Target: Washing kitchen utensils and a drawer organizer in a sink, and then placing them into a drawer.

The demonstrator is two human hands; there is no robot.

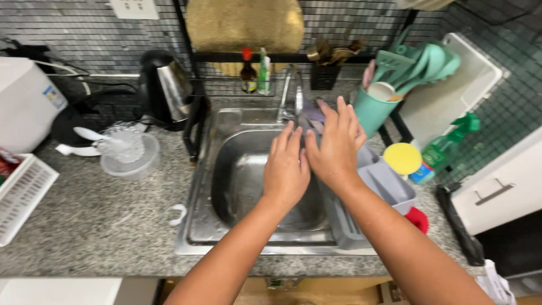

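A: Item one, largest: steel sink (243,186), set in the speckled counter (101,220), basin appears empty.

B: Next?

A: Grey drying rack (384,183), resting across the sink's right edge. Then the black-and-steel kettle (166,85) at the back left, and a teal utensil holder (372,107) crowded with teal tools.

B: The hands?

A: Left hand (286,169) and right hand (336,144), side by side over the basin near the tap (293,96). Fingers of both extended and loosely together. A purplish item (313,116) shows just past the right fingertips, by the rack's far end; whether either hand grips it, I cannot tell.

B: Smaller lots?

A: Clear lidded tub (130,152) on the counter left, yellow sponge (402,158) right of the rack, green spray bottle (449,147) beyond it.

B: Hazards?

A: My judgement: forearms look wet, so anything lifted could slip into the basin. The right elbow passes near the rack; a nudge might shift it or knock the sponge off. Splashes could reach the kettle's base.
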